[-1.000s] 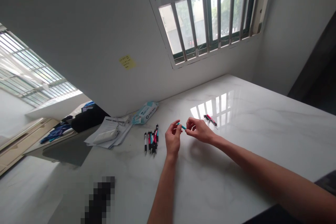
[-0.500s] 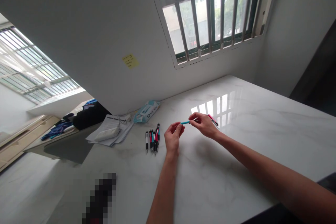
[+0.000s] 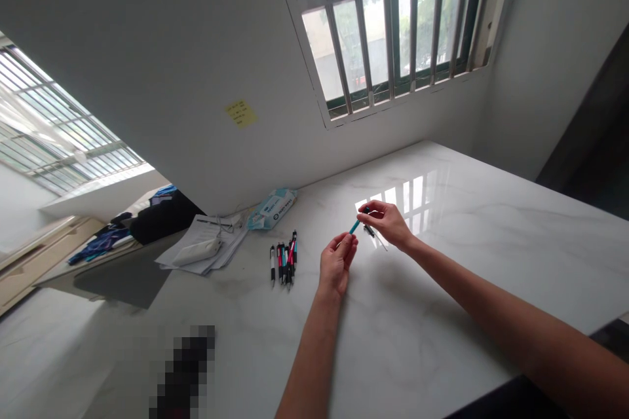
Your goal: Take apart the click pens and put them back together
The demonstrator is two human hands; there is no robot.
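Between my hands a blue pen barrel (image 3: 354, 226) is held at a slant, its upper end toward the right. My left hand (image 3: 336, 260) pinches its lower end between thumb and fingers. At the upper end, the thumb and fingertips of my right hand (image 3: 389, 222) are closed on it, with a small dark piece (image 3: 367, 210) showing by the fingers. Just below my right hand, small black pen parts (image 3: 368, 231) and a thin pale refill-like stick (image 3: 381, 243) lie on the table. My fingers partly hide how the barrel's ends look.
Several click pens (image 3: 285, 262) lie in a group on the marble-look table (image 3: 442, 275), left of my hands. Farther left are a wipes packet (image 3: 273, 209) and papers (image 3: 196, 242) with a white object (image 3: 199, 251) on top. The wall with a barred window (image 3: 388, 33) stands behind.
The blue barrel has turned from nearly level to slanted upright. My left hand has shifted right and my right hand slightly up. Small parts now show on the table; the red pen is out of sight.
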